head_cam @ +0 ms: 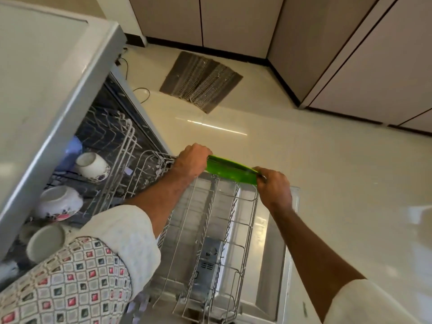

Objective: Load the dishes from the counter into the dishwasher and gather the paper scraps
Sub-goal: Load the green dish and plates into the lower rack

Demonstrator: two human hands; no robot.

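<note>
Green plate (230, 170) over lower rack (230, 213), left grip (192, 160) and right grip (272, 183) clasping its ends

Ahead of me a chevron-patterned mat (201, 81) lies on the glossy cream floor (304, 160) (black cable (148, 92) nearby), near beige cabinets (233, 19).

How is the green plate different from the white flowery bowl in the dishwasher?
The green plate is plain green; the flowery bowl is white with a pattern. The green plate is held on edge by the left hand and right hand over the lower rack; the flowery bowl rests in the upper rack. Both are dishes.
</note>
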